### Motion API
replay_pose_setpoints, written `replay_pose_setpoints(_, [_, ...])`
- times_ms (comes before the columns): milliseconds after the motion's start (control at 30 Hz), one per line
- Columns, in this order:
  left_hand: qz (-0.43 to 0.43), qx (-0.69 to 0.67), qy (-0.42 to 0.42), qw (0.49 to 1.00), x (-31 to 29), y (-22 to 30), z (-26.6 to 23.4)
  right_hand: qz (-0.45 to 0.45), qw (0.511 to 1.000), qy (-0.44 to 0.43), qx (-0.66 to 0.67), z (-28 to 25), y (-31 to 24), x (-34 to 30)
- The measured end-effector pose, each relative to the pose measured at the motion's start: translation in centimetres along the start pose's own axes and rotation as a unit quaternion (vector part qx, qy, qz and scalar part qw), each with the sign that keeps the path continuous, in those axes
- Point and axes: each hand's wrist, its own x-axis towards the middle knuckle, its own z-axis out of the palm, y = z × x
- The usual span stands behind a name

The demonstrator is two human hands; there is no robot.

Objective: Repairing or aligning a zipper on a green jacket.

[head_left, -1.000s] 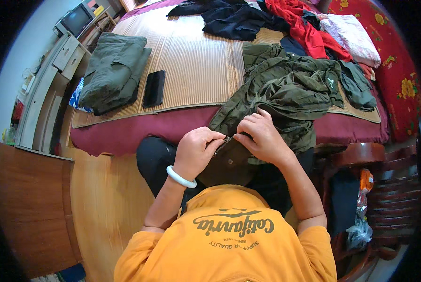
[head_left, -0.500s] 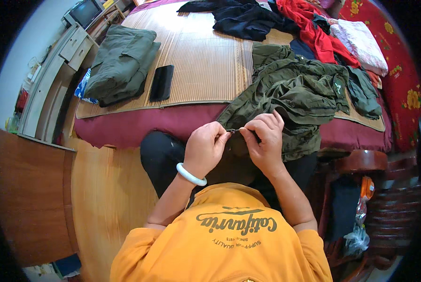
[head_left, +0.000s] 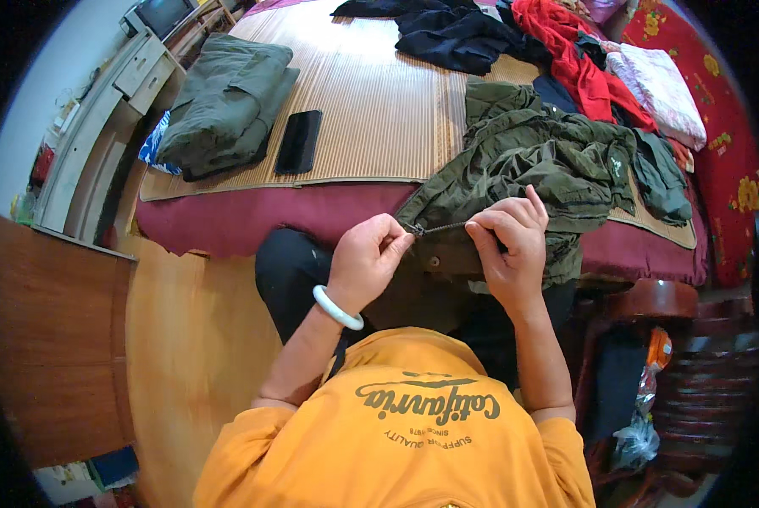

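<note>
An olive-green garment (head_left: 549, 161) lies crumpled at the bed's near edge and hangs down over my lap. My left hand (head_left: 367, 258), with a pale bangle on the wrist, pinches the zipper pull at the garment's opening. My right hand (head_left: 506, 241) grips the zipper edge a little to the right, so a short stretch of zipper is pulled taut between the two hands. A round button shows on the garment just below the zipper.
A woven straw mat (head_left: 379, 110) covers the maroon bed. On it lie a folded olive garment (head_left: 223, 106), a black phone (head_left: 299, 141), dark clothes (head_left: 456, 34) and red clothes (head_left: 570, 59). A wooden cabinet (head_left: 49, 339) stands left, a dark wooden chair (head_left: 676, 356) right.
My hands have drawn apart, stretching the zipper between them. The view has shifted slightly toward the bed.
</note>
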Motion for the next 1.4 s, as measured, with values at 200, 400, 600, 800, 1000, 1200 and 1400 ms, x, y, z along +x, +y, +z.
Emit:
replay_pose_setpoints(200, [0.029,-0.203,-0.024,0.978,0.3,-1.2,-0.2,0.088,0.987,-0.075,0.115,0.3,2.2,-0.1])
replay_pose_setpoints(400, [-0.186,-0.462,-0.138,0.856,-0.3,-1.0,0.0,0.012,0.995,0.082,-0.062,0.7,0.7,0.3])
replay_pose_setpoints(600, [-0.232,-0.463,-0.091,0.851,-1.8,-0.7,0.2,0.305,0.844,-0.338,0.283,-1.4,-4.0,-5.9])
replay_pose_setpoints(800, [-0.109,-0.37,-0.06,0.921,-3.5,-0.2,0.9,0.545,0.647,-0.188,0.499,2.9,-2.2,-8.7])
replay_pose_setpoints(1000, [0.056,-0.089,-0.038,0.994,-5.4,0.9,0.2,0.567,0.615,-0.144,0.529,4.0,-2.9,-8.7])
replay_pose_setpoints(1200, [-0.068,-0.11,-0.148,0.98,-7.9,-2.0,-0.3,0.574,0.624,-0.184,0.497,3.9,-3.2,-10.0])
replay_pose_setpoints(1400, [-0.147,0.01,-0.085,0.985,-9.6,-7.4,0.1,0.536,0.621,-0.125,0.558,4.0,-1.7,-12.2])
